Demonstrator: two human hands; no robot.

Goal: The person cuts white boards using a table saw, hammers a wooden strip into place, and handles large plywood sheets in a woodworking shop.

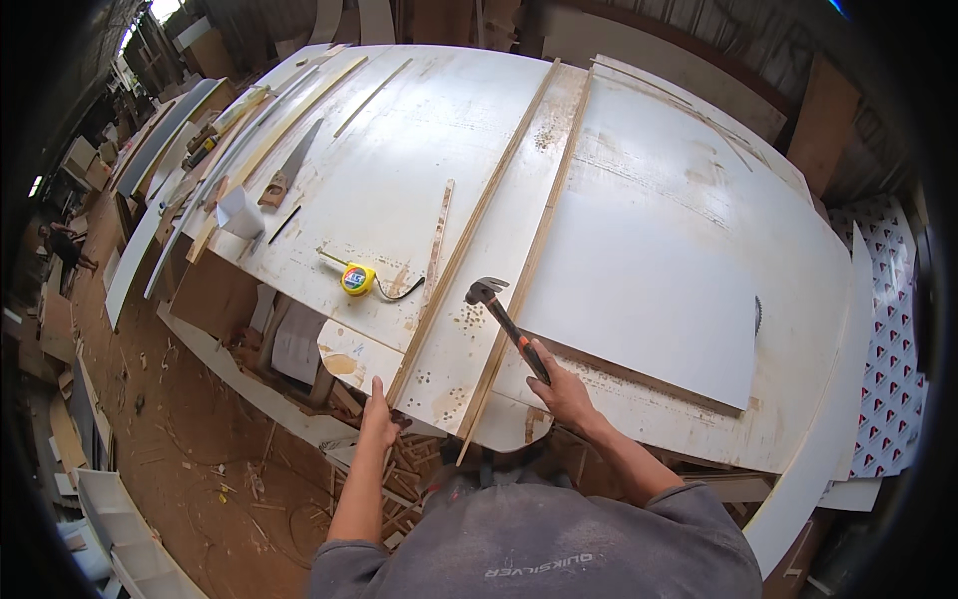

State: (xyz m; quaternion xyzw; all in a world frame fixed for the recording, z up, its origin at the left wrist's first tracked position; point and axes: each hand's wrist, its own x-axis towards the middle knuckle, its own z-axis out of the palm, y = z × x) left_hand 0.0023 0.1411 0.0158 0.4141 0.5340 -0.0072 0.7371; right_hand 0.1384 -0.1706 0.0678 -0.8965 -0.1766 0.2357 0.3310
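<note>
My right hand (567, 391) is closed round the handle of a claw hammer (509, 327), its head over a long white board (507, 255). Wooden strips run along both sides of this board, a left strip (469, 235) and a right strip (544, 225). Small nails (469, 317) lie scattered on it in loose groups. My left hand (377, 419) grips the near left corner of the board, thumb on top and fingers mostly hidden below. Left of the board lies a yellow tape measure (357, 280) with its black strap.
The large white worktable (419, 130) carries a handsaw (289, 170), a thin wood stick (439, 235) and long strips at left. A white panel (649, 299) lies at right, beside a saw blade (758, 314). Wood scraps litter the floor (200, 439). A person (68, 247) is far left.
</note>
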